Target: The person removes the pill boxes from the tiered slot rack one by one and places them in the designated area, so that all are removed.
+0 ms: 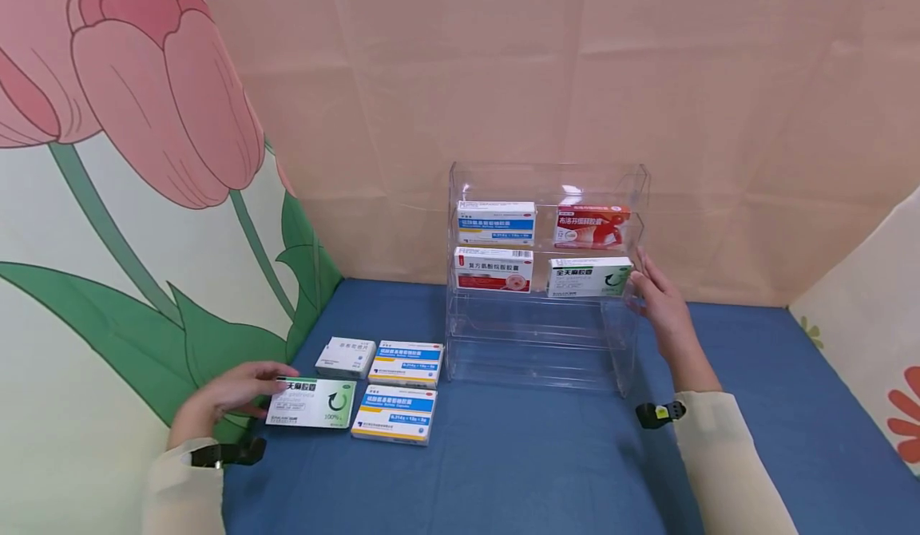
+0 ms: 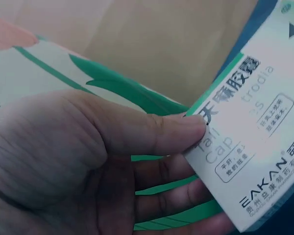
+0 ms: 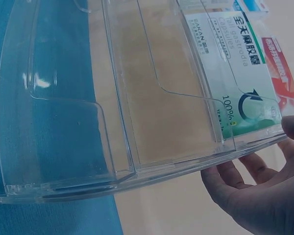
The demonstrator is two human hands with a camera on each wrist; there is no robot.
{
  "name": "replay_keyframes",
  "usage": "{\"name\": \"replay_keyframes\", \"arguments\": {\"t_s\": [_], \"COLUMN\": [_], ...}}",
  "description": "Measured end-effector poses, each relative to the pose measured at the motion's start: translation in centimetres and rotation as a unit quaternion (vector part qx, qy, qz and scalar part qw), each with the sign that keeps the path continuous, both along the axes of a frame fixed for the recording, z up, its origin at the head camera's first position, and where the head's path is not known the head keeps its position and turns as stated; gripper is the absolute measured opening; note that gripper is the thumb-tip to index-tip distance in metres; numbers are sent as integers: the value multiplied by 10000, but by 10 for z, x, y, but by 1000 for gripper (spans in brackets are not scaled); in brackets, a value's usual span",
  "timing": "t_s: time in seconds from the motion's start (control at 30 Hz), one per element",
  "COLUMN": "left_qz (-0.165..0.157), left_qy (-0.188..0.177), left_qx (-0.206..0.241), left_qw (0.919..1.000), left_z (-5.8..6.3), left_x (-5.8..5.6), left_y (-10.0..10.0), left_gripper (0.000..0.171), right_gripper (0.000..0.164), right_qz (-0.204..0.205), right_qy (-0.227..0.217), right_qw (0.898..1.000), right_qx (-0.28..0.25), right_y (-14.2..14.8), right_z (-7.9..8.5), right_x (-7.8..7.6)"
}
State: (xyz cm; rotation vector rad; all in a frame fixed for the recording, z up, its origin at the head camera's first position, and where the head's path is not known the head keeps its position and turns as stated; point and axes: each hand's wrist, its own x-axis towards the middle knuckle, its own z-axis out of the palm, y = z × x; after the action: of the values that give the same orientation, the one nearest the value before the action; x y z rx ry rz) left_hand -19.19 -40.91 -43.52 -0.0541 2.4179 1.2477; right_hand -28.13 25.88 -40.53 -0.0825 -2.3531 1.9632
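Note:
My left hand (image 1: 240,391) pinches the left end of a white-and-green medicine box (image 1: 311,403), thumb on its printed front and fingers behind. In the left wrist view the thumb (image 2: 181,132) covers part of the lettering. A clear plastic tiered rack (image 1: 532,359) stands upright toward the back of the table. My right hand (image 1: 664,299) holds the rack's right side edge, thumb at the front and fingers along the outer side. Right beside that thumb, a matching white-and-green box (image 1: 589,278) sits on the rack's lower filled tier; the right wrist view shows it behind the clear lip.
The rack also holds a blue-and-white box (image 1: 496,223), a red box (image 1: 592,227) and a white-and-red box (image 1: 493,271). On the blue tablecloth (image 1: 517,471), left of the rack, lie two blue-and-white boxes (image 1: 395,415) and a smaller white box (image 1: 346,357).

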Motion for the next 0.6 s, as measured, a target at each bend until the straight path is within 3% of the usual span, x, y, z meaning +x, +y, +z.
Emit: {"name": "replay_keyframes", "arguments": {"t_s": [0.2, 0.6], "left_qz": [-90, 251], "left_qy": [-12, 278], "left_qx": [-46, -323], "left_qw": [9999, 9988], "left_z": [-5, -7], "left_x": [-4, -12], "left_y": [2, 15], "left_gripper": [42, 54], "right_gripper": [57, 56], "right_qz": [37, 13], "right_qy": [35, 28], "right_qw": [10000, 10000], "right_qx": [-11, -1], "right_y": [0, -1], "right_z": [0, 1], "right_x": [0, 0]}}
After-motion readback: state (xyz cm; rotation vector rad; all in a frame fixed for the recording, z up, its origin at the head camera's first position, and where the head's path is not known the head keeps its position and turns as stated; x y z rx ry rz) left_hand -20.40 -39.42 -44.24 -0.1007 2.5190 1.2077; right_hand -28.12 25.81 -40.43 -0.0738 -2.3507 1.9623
